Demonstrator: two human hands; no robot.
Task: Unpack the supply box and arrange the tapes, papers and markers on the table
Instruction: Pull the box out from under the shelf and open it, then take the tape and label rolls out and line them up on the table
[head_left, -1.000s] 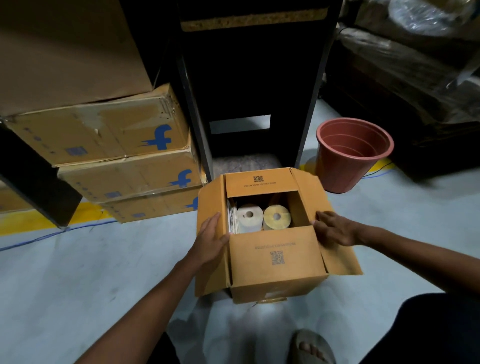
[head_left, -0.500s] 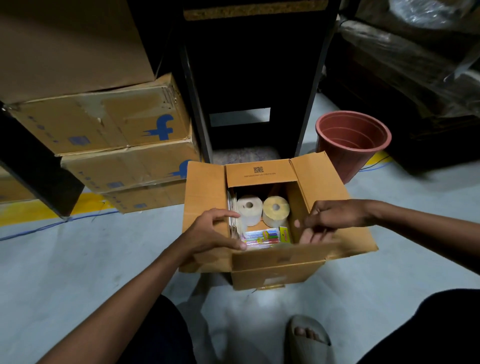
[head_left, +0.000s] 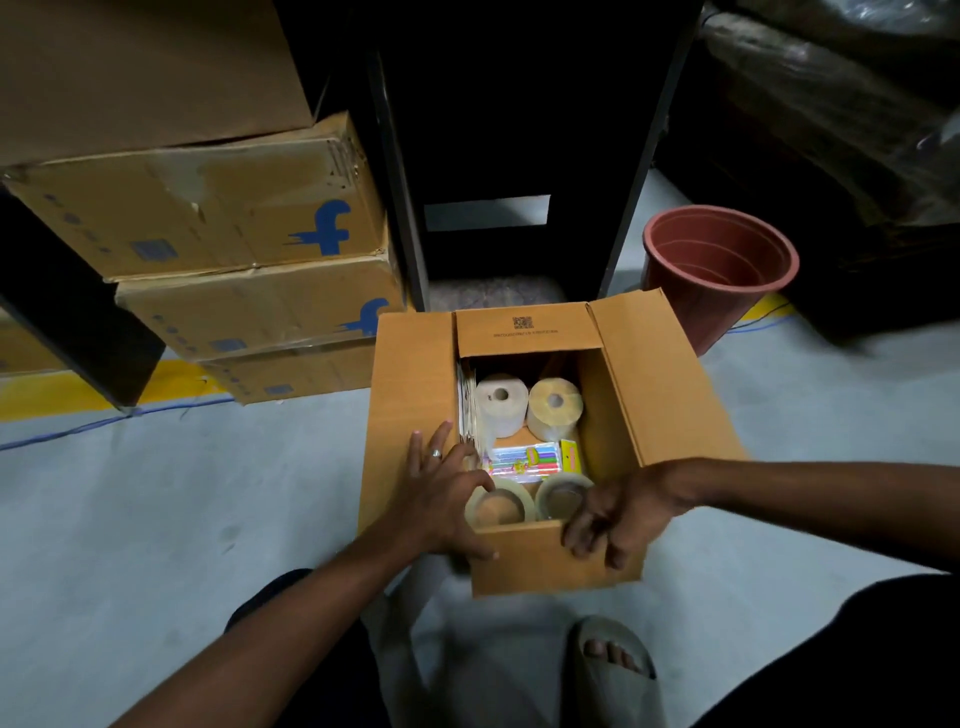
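Head camera, looking down at a grey floor. An open brown cardboard supply box (head_left: 670, 374) sits on the floor just in front of the person, all four flaps folded outward.

Inside the box, at the far end, two fat paper-wound rolls stand side by side and touching: a white roll (head_left: 500, 402) on the left and a pale yellow roll (head_left: 555, 408) on the right. A sheaf of white papers (head_left: 466, 405) stands on edge against the left wall. In the middle lies a clear packet of coloured markers (head_left: 524, 460), and at the near end two flat rings of clear packing tape (head_left: 501, 506) lie side by side.

The left hand (head_left: 441, 499) rests on the left flap with fingers spread and relaxed, its thumb reaching towards the nearer tape ring; it grips nothing. The right hand (head_left: 618, 519) hangs over the near flap, fingers loosely curled over the cardboard edge, pressing it down.

Judging by looks, the tape rings are light, stiff and smooth, best hooked through the centre hole or pinched across the rim. The papers are floppy and should be lifted as one stack. The marker packet looks slippery; grip it by its long edges.

Beyond the box stand stacked brown cartons (head_left: 208, 208) and a terracotta-coloured plastic pot (head_left: 722, 270). No table is in view.
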